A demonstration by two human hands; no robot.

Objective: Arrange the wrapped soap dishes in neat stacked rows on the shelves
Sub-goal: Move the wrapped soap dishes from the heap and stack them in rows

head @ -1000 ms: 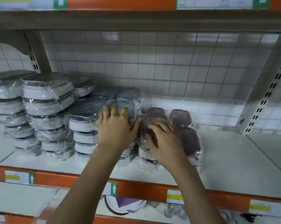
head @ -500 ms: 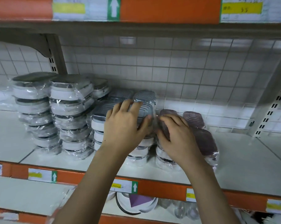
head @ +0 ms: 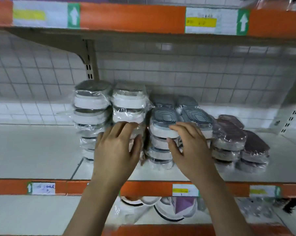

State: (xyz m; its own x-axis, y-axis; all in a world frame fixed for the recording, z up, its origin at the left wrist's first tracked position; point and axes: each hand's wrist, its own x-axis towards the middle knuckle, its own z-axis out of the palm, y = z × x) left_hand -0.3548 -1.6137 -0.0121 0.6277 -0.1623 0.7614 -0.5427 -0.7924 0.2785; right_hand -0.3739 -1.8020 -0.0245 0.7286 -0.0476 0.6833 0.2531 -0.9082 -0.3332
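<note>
Most wrapped dishes already stand in stacks on the shelf [head: 41, 147], the left hand [head: 116, 150] with spread fingers against the white stacks [head: 128, 106], the right hand [head: 189, 147] gripping the grey stack [head: 162, 130]; the brown stacks [head: 229, 138] probably still need squaring.

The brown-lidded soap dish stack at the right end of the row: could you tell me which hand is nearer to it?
Right. The right hand rests on the grey-lidded stack just beside the brown-lidded stack; the left hand is farther off, at the taller white stack.

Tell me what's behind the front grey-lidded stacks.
Behind the grey-lidded stacks sit two more grey lids, a back row. The front stacks cover everything below those lids.
</note>
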